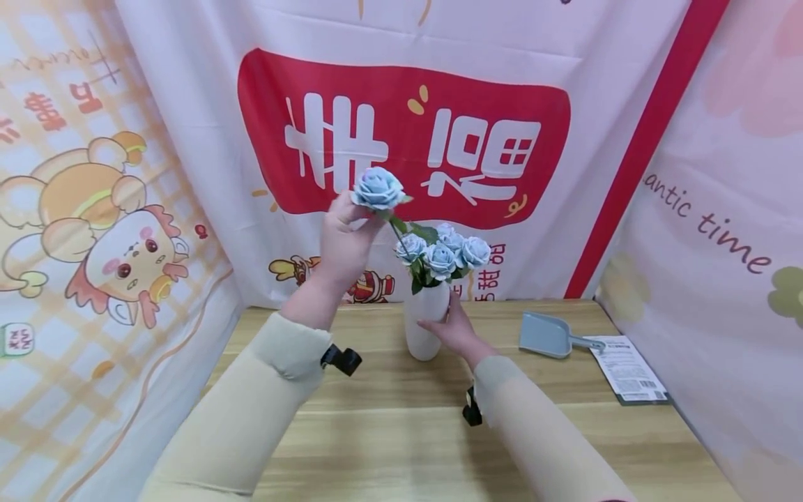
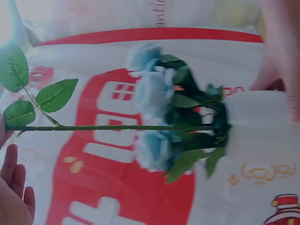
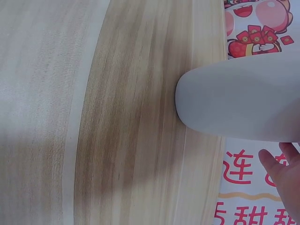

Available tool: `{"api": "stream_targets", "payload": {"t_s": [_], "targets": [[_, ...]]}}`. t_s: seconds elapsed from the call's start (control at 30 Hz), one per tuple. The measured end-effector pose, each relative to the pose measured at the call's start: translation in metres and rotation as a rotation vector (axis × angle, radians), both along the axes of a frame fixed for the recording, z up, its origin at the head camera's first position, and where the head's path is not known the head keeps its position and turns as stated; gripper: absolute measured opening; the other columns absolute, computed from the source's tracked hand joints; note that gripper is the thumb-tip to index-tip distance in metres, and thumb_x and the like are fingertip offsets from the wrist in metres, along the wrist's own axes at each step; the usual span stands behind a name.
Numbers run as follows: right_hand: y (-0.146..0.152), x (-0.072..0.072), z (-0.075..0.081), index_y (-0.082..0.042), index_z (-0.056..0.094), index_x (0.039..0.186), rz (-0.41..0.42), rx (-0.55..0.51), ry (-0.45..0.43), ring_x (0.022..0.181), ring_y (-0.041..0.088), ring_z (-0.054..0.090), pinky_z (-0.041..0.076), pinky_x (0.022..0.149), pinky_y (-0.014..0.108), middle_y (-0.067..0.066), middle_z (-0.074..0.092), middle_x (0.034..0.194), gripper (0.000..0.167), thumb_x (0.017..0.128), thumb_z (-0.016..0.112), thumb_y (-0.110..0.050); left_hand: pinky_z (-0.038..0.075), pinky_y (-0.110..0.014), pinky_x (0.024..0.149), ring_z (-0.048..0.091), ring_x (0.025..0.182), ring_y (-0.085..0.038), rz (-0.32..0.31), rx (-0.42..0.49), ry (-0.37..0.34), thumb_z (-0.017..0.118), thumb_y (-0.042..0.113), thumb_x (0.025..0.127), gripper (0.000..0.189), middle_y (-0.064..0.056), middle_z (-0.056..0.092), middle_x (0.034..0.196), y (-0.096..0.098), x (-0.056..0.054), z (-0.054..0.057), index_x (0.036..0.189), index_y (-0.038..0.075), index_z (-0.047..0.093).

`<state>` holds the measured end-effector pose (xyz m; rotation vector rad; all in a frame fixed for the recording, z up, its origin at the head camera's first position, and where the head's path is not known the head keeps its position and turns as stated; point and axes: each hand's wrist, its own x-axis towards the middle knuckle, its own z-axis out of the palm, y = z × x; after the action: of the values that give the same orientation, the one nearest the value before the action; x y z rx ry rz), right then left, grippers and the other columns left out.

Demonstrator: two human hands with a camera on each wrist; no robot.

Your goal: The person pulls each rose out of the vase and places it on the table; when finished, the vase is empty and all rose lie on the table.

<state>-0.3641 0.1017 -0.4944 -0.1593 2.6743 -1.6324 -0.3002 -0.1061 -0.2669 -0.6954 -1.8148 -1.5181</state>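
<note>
A white vase (image 1: 426,324) stands upright on the wooden table, holding several light blue roses (image 1: 441,260) with green leaves. Up to the left of it, my left hand (image 1: 348,240) pinches another blue rose (image 1: 378,188) just under the bloom. That rose's long green stem (image 2: 112,127) runs down among the other flowers at the vase mouth; its lower end is hidden there. My right hand (image 1: 458,326) grips the vase from the right side. In the right wrist view, the vase's base (image 3: 197,101) rests on the table and a few right-hand fingertips (image 3: 269,159) show beside its wall.
A grey-blue dustpan (image 1: 546,335) lies on the table at the right, its handle over a white printed packet (image 1: 629,369). Printed cloth (image 1: 401,35) hangs behind the table and along both sides.
</note>
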Motion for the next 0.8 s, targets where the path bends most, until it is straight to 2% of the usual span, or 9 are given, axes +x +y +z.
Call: {"api": "stream_targets", "payload": {"t_s": [0.1,0.17,0.27,0.37,0.43,0.5,0.6,0.73,0.8], "targets": [[-0.001,0.001,0.000,-0.015,0.016,0.155,0.006,-0.003,-0.005,0.137,0.036,0.037,0.035,0.109,0.053,0.015,0.034,0.153,0.098,0.083,0.081,-0.033,0.050,-0.035,0.090,0.051,0.115,-0.018,0.022,0.034,0.062,0.071,0.002,0.090,0.023,-0.008,0.061,0.117,-0.016,0.018,0.012,0.112,-0.001,0.073],[-0.002,0.002,-0.001,-0.015,0.016,0.155,0.008,-0.007,-0.011,0.137,0.036,0.037,0.035,0.109,0.054,0.014,0.034,0.153,0.098,0.083,0.081,-0.033,0.051,-0.035,0.091,0.056,0.112,-0.019,0.069,0.053,0.066,0.071,0.002,0.090,0.025,-0.006,0.065,0.116,-0.029,0.031,0.017,0.114,0.000,0.072],[-0.001,-0.001,-0.002,-0.018,0.015,0.155,0.003,-0.005,-0.025,0.137,0.034,0.037,0.035,0.109,0.053,0.012,0.034,0.153,0.098,0.083,0.081,-0.034,0.050,-0.037,0.096,0.061,0.111,-0.020,0.137,0.093,0.019,0.071,0.001,0.089,0.023,-0.004,0.071,0.113,-0.053,0.046,0.016,0.113,0.001,0.072],[-0.001,-0.003,-0.003,-0.019,0.015,0.155,0.005,-0.004,-0.019,0.137,0.033,0.038,0.035,0.109,0.053,0.011,0.034,0.153,0.098,0.084,0.081,-0.034,0.049,-0.033,0.098,0.061,0.114,-0.017,0.223,0.122,-0.090,0.073,0.004,0.089,0.020,-0.004,0.072,0.112,-0.081,0.056,0.005,0.109,0.001,0.074],[0.000,-0.003,-0.002,-0.018,0.015,0.155,0.012,-0.004,-0.005,0.137,0.034,0.038,0.035,0.109,0.053,0.012,0.034,0.153,0.098,0.084,0.080,-0.034,0.051,-0.031,0.095,0.063,0.111,-0.015,0.294,0.122,-0.168,0.074,0.005,0.088,0.019,-0.009,0.072,0.111,-0.099,0.059,-0.009,0.107,-0.002,0.074],[0.001,-0.003,-0.002,-0.017,0.014,0.155,0.020,-0.006,0.012,0.137,0.035,0.038,0.035,0.108,0.053,0.014,0.034,0.153,0.098,0.084,0.080,-0.033,0.053,-0.027,0.091,0.065,0.104,-0.012,0.387,0.099,-0.295,0.076,0.013,0.088,0.025,-0.009,0.071,0.111,-0.117,0.063,-0.026,0.109,0.000,0.073],[0.001,-0.003,-0.002,-0.017,0.014,0.155,0.027,-0.007,0.015,0.137,0.036,0.038,0.035,0.109,0.054,0.014,0.034,0.153,0.097,0.085,0.079,-0.034,0.053,-0.026,0.088,0.066,0.097,-0.012,0.502,0.043,-0.460,0.077,0.019,0.088,0.030,-0.013,0.071,0.110,-0.143,0.067,-0.059,0.110,0.001,0.072],[0.000,-0.005,-0.003,-0.018,0.014,0.155,0.032,-0.003,0.013,0.137,0.035,0.037,0.035,0.109,0.055,0.013,0.033,0.153,0.097,0.085,0.079,-0.034,0.044,-0.046,0.103,0.059,0.112,-0.029,0.482,-0.048,-0.673,0.072,0.028,0.092,0.040,-0.020,0.066,0.118,-0.180,0.074,-0.113,0.117,-0.003,0.068],[0.000,-0.006,-0.004,-0.018,0.014,0.156,0.031,-0.001,0.009,0.137,0.035,0.037,0.035,0.108,0.055,0.012,0.032,0.154,0.098,0.085,0.079,-0.034,0.039,-0.054,0.103,0.055,0.116,-0.036,0.457,-0.113,-0.760,0.070,0.031,0.093,0.044,-0.025,0.063,0.122,-0.196,0.075,-0.143,0.118,-0.005,0.066]]}}
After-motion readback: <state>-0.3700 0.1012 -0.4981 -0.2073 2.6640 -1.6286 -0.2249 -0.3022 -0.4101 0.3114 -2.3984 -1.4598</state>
